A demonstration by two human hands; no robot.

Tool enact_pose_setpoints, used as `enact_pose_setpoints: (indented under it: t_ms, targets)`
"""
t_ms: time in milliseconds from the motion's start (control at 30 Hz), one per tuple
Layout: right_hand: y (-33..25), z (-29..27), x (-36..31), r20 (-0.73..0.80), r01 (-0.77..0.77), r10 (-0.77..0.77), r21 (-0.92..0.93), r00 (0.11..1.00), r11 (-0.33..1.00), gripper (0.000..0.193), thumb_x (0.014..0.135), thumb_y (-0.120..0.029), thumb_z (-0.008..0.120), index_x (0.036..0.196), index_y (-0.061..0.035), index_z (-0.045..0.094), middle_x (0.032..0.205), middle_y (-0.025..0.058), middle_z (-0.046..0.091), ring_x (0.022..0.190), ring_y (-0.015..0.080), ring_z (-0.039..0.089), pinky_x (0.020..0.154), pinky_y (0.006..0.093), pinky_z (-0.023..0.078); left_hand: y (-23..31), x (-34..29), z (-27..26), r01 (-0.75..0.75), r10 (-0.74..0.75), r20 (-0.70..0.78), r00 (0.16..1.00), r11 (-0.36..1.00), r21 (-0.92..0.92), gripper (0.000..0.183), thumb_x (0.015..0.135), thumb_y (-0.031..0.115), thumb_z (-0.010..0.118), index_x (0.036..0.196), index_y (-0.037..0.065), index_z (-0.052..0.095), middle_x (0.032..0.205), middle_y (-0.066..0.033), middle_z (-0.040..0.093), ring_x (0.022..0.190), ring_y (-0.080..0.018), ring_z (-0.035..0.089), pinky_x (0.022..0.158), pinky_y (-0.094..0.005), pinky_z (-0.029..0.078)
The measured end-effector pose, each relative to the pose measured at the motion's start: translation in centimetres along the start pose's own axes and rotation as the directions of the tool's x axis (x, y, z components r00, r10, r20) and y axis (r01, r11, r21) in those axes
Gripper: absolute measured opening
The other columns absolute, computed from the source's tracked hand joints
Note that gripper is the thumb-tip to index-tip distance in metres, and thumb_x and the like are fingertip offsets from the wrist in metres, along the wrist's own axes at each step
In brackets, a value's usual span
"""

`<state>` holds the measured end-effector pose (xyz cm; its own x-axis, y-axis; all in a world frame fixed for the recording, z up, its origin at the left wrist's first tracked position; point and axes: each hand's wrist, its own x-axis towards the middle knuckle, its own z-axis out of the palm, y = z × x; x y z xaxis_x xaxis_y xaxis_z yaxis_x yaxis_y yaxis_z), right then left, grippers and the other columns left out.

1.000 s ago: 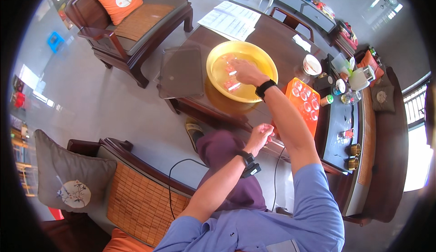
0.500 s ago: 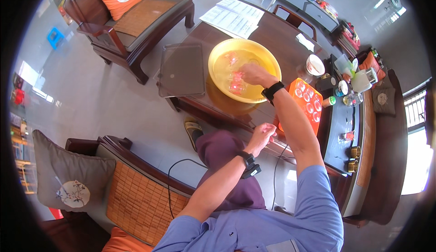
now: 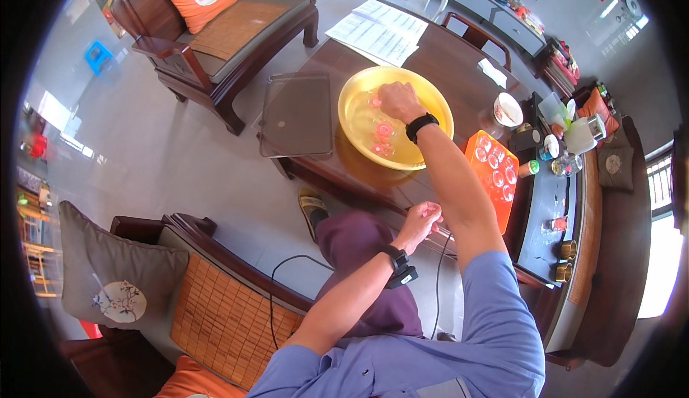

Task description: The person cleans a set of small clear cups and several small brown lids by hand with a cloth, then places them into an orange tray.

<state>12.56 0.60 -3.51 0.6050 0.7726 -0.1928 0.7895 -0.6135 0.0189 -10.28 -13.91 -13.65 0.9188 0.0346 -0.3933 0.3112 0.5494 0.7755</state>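
A yellow basin (image 3: 435, 104) of water stands on the dark wooden table. Several small clear glasses (image 3: 384, 130) with red markings lie in it, under the water. My right hand (image 3: 400, 101) reaches into the basin's far side, knuckles up and fingers curled downward; whatever they grip is hidden beneath the hand. My left hand (image 3: 422, 224) hovers above my knee, near the table's front edge, with its fingers bent in and no object visible in them. To the right of the basin, an orange tray (image 3: 503, 215) holds several clear glasses (image 3: 498, 178).
A dark flat tray (image 3: 296, 114) lies left of the basin, and printed sheets (image 3: 379, 30) lie behind it. A white bowl (image 3: 507, 109) stands at the right, near a black side table (image 3: 543, 204) with jars and cups. A black cable (image 3: 273, 294) hangs beside my left arm.
My right hand has moved within the basin, toward its far side, uncovering more of the glasses. My left hand stays bent in about the same place. The whole view has shifted slightly.
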Motion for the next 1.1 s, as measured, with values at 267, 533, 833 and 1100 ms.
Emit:
enact_pose_setpoints:
  t_ms: [267, 533, 833, 1100]
  targets:
    - [0.6, 2.9, -0.2, -0.166, 0.076, -0.053, 0.134, 0.985, 0.988, 0.036, 0.091, -0.015, 0.059, 0.126, -0.0145, 0.068, 0.116, 0.0142, 0.073, 0.116, 0.0327, 0.065, 0.095, 0.0479, 0.052, 0.5, -0.5, 0.9, -0.002, 0.002, 0.006, 1.0, 1.0, 0.002, 0.022, 0.101, 0.022, 0.062, 0.115, 0.005, 0.065, 0.092, -0.0015, 0.069, 0.07, -0.0075, 0.06, 0.062, -0.0232, 0.046]
    - [0.1, 2.9, 1.5, -0.162, -0.04, 0.054, 0.09, 0.985, 0.995, 0.029, 0.085, -0.012, 0.063, 0.113, -0.013, 0.072, 0.106, 0.0158, 0.075, 0.102, 0.0347, 0.071, 0.082, 0.0464, 0.056, 1.4, -1.1, 0.3, -0.004, 0.004, 0.009, 1.0, 1.0, 0.01, 0.019, 0.101, 0.02, 0.061, 0.113, 0.007, 0.066, 0.089, 0.0007, 0.069, 0.07, -0.0058, 0.06, 0.059, -0.0228, 0.045]
    - [0.3, 1.4, 0.4, -0.078, -0.05, 0.041, -0.113, 0.996, 0.992, 0.022, 0.089, -0.013, 0.059, 0.1, -0.009, 0.078, 0.11, 0.0146, 0.076, 0.107, 0.0308, 0.071, 0.087, 0.0465, 0.055, -0.2, -0.1, 0.1, -0.002, 0.002, -0.001, 1.0, 1.0, -0.017, 0.021, 0.102, 0.025, 0.062, 0.113, 0.007, 0.065, 0.09, -0.001, 0.067, 0.07, -0.0074, 0.059, 0.061, -0.024, 0.046]
    - [6.6, 1.9, -3.4, -0.166, -0.031, 0.122, 0.467, 0.979, 0.883, 0.035, 0.089, -0.038, 0.066, 0.097, -0.0034, 0.069, 0.093, 0.0143, 0.072, 0.088, 0.0291, 0.068, 0.074, 0.0423, 0.053, 0.5, -0.6, 0.4, 0.014, -0.014, 0.013, 1.0, 1.0, -0.013, 0.025, 0.101, 0.03, 0.066, 0.112, 0.008, 0.064, 0.092, -0.0019, 0.068, 0.073, -0.0084, 0.06, 0.064, -0.0239, 0.047]
